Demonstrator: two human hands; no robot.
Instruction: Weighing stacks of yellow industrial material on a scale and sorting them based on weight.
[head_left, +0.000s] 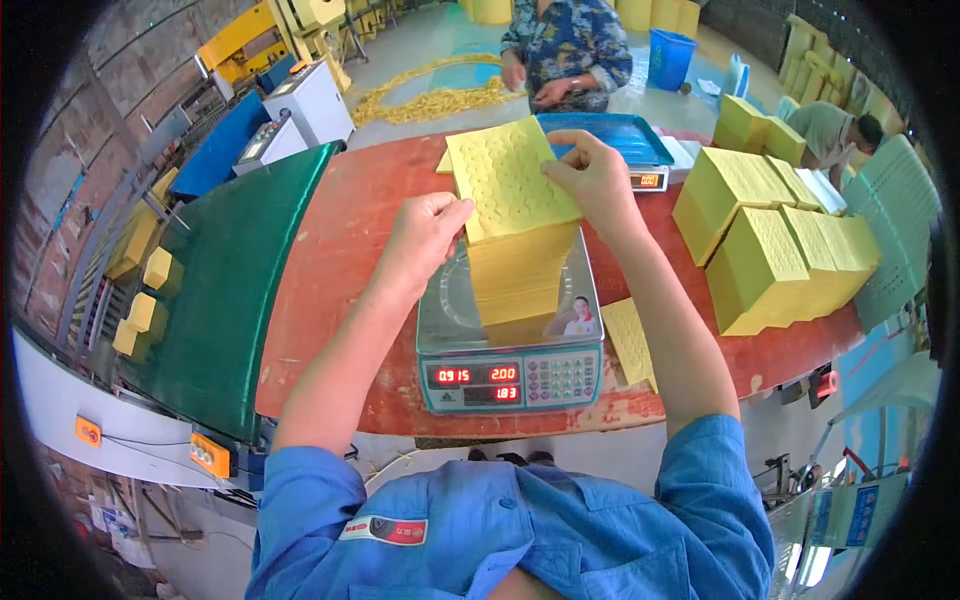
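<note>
A tall stack of yellow paper sheets (520, 275) stands on the metal pan of a digital scale (512, 378), whose red display is lit. At the top of the stack is a yellow sheet with rows of punched wavy marks (508, 172). My left hand (425, 240) is closed, pinching this sheet's left edge between thumb and fingers. On the opposite side, my right hand (595, 182) pinches its right edge. Whether one sheet or a few are gripped cannot be made out. More yellow sheets (630, 340) lie on the red table, partly under my right forearm.
Stacked yellow paper blocks (770, 250) fill the table's right side. A second scale with a blue tray (610, 140) sits beyond my right hand. A green conveyor belt (230, 290) runs along the left. One person (568, 55) stands across the table; another (835, 135) bends at right.
</note>
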